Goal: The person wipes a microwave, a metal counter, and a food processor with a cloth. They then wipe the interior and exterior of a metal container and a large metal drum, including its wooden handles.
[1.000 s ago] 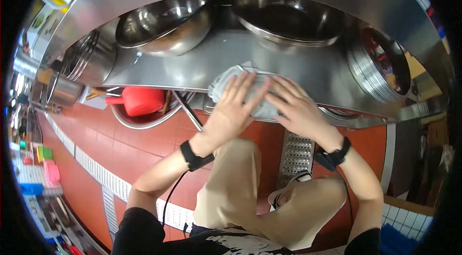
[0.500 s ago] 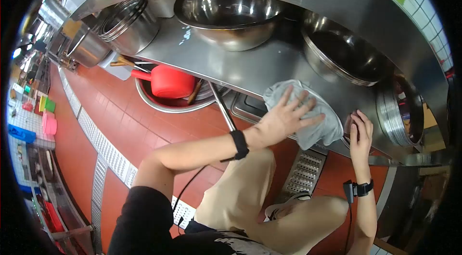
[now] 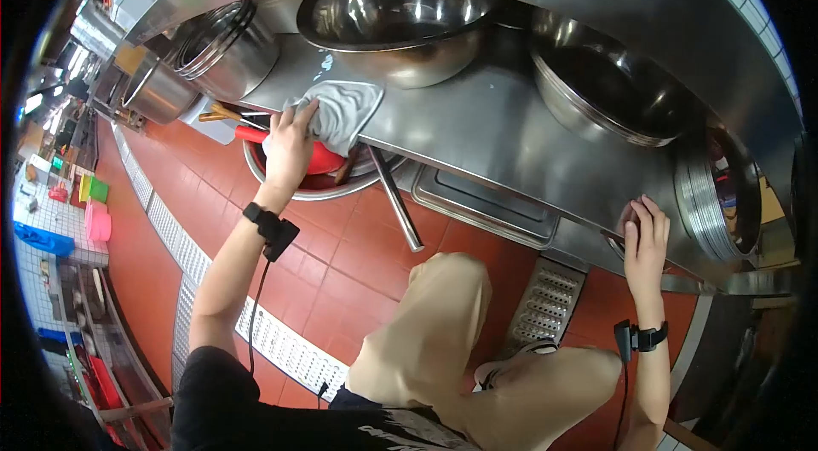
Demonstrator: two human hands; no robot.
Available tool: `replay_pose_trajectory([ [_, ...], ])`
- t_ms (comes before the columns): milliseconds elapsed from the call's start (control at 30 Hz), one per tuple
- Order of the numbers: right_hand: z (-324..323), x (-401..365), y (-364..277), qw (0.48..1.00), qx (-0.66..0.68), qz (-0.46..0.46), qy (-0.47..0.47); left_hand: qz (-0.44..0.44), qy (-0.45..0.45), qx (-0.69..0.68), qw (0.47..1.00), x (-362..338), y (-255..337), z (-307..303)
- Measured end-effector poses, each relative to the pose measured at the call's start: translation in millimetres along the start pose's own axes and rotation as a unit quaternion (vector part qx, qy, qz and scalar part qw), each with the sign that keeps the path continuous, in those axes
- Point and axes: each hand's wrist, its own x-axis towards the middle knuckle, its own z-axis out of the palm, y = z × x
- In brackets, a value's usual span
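A grey cloth (image 3: pixel 348 113) lies bunched on the front of the steel shelf (image 3: pixel 443 123), partly over its edge above a red pot (image 3: pixel 324 160). My left hand (image 3: pixel 290 149) is at the cloth's left end, its fingers closed on the fabric. At the right, my right hand (image 3: pixel 646 242) rests on the shelf's front edge, its fingers slightly apart with nothing seen in them. A large steel bowl (image 3: pixel 409 59) stands behind the cloth, to its right. Stacked bowls (image 3: pixel 579 106) are behind my right hand.
Steel pots (image 3: pixel 234 55) stand at the shelf's left end, and round metal pans (image 3: pixel 703 204) at its right. Below the shelf are a large basin (image 3: pixel 345 189) holding the red pot, a metal rod (image 3: pixel 396 200) and a rectangular steel lid (image 3: pixel 481 204). A drain grate (image 3: pixel 545 302) crosses the red floor.
My left hand and the cloth have moved left along the shelf, from near my right hand to above the red pot. Its spread fingers have closed. My right hand has barely moved.
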Motion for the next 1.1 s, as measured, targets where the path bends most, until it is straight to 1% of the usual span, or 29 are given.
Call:
replay_pose_trajectory([
  [67,-1,1,-3,0.999,-0.010,-0.028,-0.023,0.045,0.047,-0.100,0.993,1,19,3],
  [100,-3,-1,-2,0.998,-0.025,-0.034,-0.039,0.033,0.054,-0.178,0.982,1,44,1],
  [133,-3,0,-2,0.998,-0.026,-0.037,-0.039,-0.001,0.037,-0.285,0.958,2,74,-11],
  [167,-2,0,-2,0.998,-0.037,-0.038,-0.044,-0.009,0.034,-0.349,0.937,4,103,-24],
  [200,-3,0,-2,0.997,-0.049,-0.039,-0.049,0.016,0.081,-0.405,0.910,8,127,-26],
  [233,-3,0,-2,0.996,-0.051,-0.038,-0.054,-0.005,0.082,-0.459,0.884,11,156,-38],
  [267,-3,0,-1,0.996,-0.055,-0.040,-0.054,0.038,0.147,-0.453,0.878,17,179,-41],
  [300,-3,0,-1,0.996,-0.057,-0.044,-0.054,0.064,0.168,-0.459,0.870,21,196,-39],
  [333,-3,0,-1,0.996,-0.058,-0.046,-0.054,0.085,0.181,-0.384,0.901,23,213,-26],
  [367,-4,0,-2,0.996,-0.055,-0.037,-0.062,0.092,0.150,-0.354,0.918,23,232,-25],
  [400,-4,1,-2,0.996,-0.058,-0.040,-0.060,0.150,0.088,-0.320,0.931,25,238,-16],
  [433,-4,1,-2,0.996,-0.055,-0.039,-0.060,0.186,0.042,-0.228,0.955,22,240,-5],
  [467,-4,0,-3,0.996,-0.052,-0.036,-0.060,0.221,-0.006,-0.134,0.966,20,242,7],
  [500,-5,0,-4,0.996,-0.046,-0.032,-0.065,0.223,-0.005,-0.136,0.965,19,242,17],
  [533,-5,0,-4,0.996,-0.048,-0.030,-0.064,0.204,-0.011,-0.154,0.967,20,240,27],
  [567,-3,0,-5,0.996,-0.059,-0.039,-0.057,0.186,-0.018,-0.171,0.967,22,240,35],
  [600,-1,0,-5,0.995,-0.068,-0.049,-0.051,0.188,-0.018,-0.172,0.967,28,241,41],
  [667,1,1,-7,0.994,-0.077,-0.055,-0.053,0.180,-0.007,-0.115,0.977,47,244,52],
  [700,0,1,-7,0.993,-0.086,-0.055,-0.054,0.173,-0.019,-0.088,0.981,58,249,57],
  [733,-1,1,-7,0.992,-0.096,-0.054,-0.054,0.170,-0.015,-0.088,0.981,67,252,61],
  [800,-4,0,-6,0.993,-0.089,-0.052,-0.056,0.168,-0.036,-0.122,0.978,77,257,61],
  [867,-5,2,-8,0.995,-0.063,-0.048,-0.061,0.159,-0.035,-0.096,0.982,72,262,60],
  [933,-5,2,-11,0.995,-0.064,-0.025,-0.077,0.227,-0.055,-0.102,0.967,59,250,55],
  [1000,-2,1,-5,0.994,-0.073,-0.034,-0.078,0.274,-0.038,-0.107,0.955,35,234,34],
  [1067,1,-1,0,0.993,-0.079,-0.041,-0.077,0.316,0.040,-0.085,0.944,8,211,18],
  [1100,1,-2,0,0.992,-0.082,-0.040,-0.083,0.321,0.071,-0.094,0.940,-2,196,10],
])
